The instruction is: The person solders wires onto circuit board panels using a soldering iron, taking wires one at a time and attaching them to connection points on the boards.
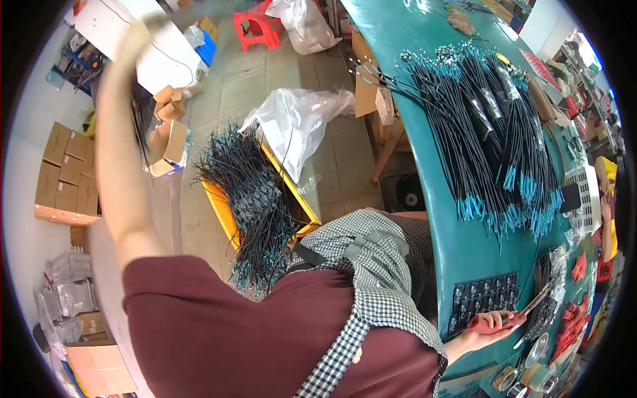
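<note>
My left arm is lifted high at the upper left, and my left hand [137, 32] is blurred against a white surface, so I cannot make out its fingers. My right hand [483, 330] rests on the green table [458, 252] at the lower right, closed around a red-handled cutting tool [507, 320] whose tip points up and to the right. Just above that hand lies a black sheet of small square parts [484, 292]. Many black cables with teal ends [491, 146] are spread in rows across the table farther away.
On the floor to my left, a yellow crate [222, 212] holds a heap of black cables [255, 199]. Behind it lie a clear plastic bag [298, 119], cardboard boxes [66, 176] and a red stool [259, 30]. Tape rolls [531, 375] sit near the table's front. Another person [607, 205] is at the right edge.
</note>
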Demonstrator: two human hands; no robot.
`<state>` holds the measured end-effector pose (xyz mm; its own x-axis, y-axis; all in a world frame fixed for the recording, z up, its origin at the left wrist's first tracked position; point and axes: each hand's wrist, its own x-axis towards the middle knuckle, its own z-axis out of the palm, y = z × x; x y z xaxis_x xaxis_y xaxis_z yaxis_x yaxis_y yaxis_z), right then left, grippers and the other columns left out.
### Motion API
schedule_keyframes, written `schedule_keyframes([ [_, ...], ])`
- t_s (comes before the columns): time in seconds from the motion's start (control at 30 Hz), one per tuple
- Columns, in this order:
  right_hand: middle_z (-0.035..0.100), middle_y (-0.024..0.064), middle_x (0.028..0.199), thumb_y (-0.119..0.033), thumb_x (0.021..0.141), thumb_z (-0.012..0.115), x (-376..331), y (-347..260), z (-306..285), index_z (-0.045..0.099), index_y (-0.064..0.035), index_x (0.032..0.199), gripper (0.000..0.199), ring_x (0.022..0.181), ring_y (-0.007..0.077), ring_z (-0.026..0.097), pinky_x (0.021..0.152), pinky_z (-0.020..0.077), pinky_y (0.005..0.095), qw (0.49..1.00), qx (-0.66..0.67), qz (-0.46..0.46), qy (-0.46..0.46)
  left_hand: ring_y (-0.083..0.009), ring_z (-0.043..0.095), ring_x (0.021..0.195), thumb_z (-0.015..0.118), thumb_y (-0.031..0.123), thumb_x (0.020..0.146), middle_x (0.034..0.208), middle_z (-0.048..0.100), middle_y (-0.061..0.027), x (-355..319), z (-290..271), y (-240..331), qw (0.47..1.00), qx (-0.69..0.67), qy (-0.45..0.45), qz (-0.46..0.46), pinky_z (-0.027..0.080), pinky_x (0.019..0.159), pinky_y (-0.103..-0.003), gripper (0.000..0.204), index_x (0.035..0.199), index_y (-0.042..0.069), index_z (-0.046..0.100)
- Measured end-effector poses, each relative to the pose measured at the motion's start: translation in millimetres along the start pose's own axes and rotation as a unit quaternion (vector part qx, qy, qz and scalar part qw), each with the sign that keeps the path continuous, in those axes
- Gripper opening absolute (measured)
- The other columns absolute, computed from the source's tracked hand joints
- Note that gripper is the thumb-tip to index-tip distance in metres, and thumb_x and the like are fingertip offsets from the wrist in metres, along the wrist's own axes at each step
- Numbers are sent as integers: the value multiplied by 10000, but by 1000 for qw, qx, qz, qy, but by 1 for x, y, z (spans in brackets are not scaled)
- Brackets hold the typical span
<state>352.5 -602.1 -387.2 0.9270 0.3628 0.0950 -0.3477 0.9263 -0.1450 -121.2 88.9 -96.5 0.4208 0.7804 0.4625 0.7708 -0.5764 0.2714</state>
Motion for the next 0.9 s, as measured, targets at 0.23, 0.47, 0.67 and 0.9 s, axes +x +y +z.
schedule_keyframes([
  [0.23, 566, -16, 1056, -248, 868, 607, -9, -3, 21, 463, -223, 1314, 469, 594, 19, 423, 475, 337, 135, 996, -77, -33, -9, -347, 421, 1240, 616, 236, 761, 1436, 275, -219, -345, 320, -33, 789, 16, -523, -321, 250, 1083, -458, 812, 1438, 116, 185],
  [0.47, 594, -18, 1009, -330, 865, 612, -16, 13, 27, 491, -182, 1270, 448, 615, 38, 476, 495, 401, 155, 994, 70, -28, 74, -344, 572, 1022, 642, 306, 777, 1139, 577, -203, -285, 311, 175, 762, 83, -626, 146, 454, 875, -412, 561, 1251, 50, 485],
  [0.67, 585, -10, 1013, -355, 911, 533, -53, -5, 53, 497, -227, 1271, 383, 564, 27, 432, 475, 360, 153, 998, 19, -62, 24, -376, 610, 791, 486, 386, 865, 785, 633, -199, -219, 310, 320, 858, -25, -453, 242, 478, 700, -457, 402, 769, 33, 654],
  [0.9, 530, -23, 1039, -209, 860, 615, -73, -44, 23, 426, -156, 1332, 511, 609, 17, 451, 504, 338, 143, 993, 19, -70, 96, -345, 634, 948, 523, 184, 781, 1014, 655, -169, -348, 351, 160, 757, 144, -630, -97, 510, 763, -433, 259, 943, 69, 689],
])
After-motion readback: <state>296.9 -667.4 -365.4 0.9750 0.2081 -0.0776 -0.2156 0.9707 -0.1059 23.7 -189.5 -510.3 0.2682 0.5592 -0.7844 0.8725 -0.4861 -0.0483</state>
